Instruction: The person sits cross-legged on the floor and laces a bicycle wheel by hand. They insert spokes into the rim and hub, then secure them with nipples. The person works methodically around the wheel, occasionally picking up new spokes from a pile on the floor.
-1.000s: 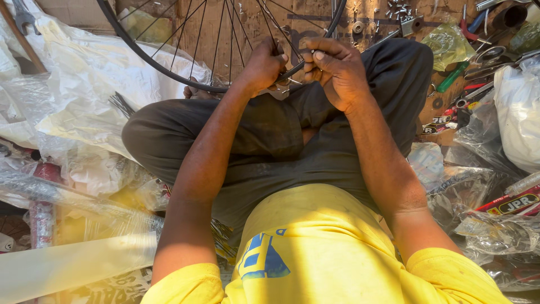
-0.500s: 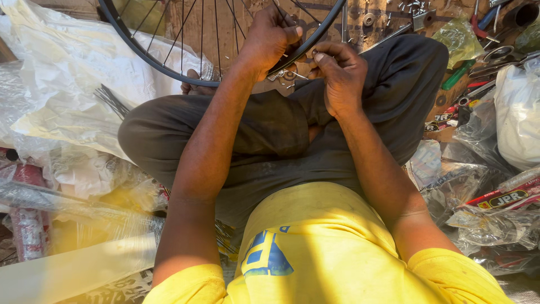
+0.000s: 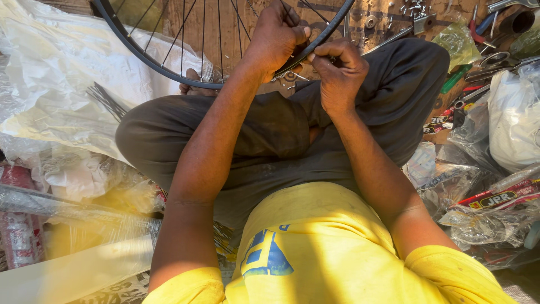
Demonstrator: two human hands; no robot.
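Note:
I sit cross-legged with a black bicycle wheel rim [image 3: 140,53] and its thin spokes [image 3: 202,34] propped over my knees. My left hand [image 3: 277,35] grips the rim from above near its lower right arc. My right hand [image 3: 339,73] is just to the right of it, fingers pinched at the rim's outer edge on something small, likely a spoke nipple; I cannot see it clearly. Both forearms reach forward from my yellow shirt [image 3: 315,247] over my dark trousers [image 3: 281,141].
Crumpled clear plastic sheets [image 3: 62,90] lie to the left with a bundle of loose spokes [image 3: 107,101]. Bolts and nuts [image 3: 410,14] are scattered on the wooden floor ahead. Plastic bags [image 3: 514,115], tools [image 3: 484,25] and packets [image 3: 495,197] crowd the right side.
The view has shifted, so wheel and hands sit slightly higher in the frame. My left hand has moved up over the rim; my right hand stays pinched at the rim's edge.

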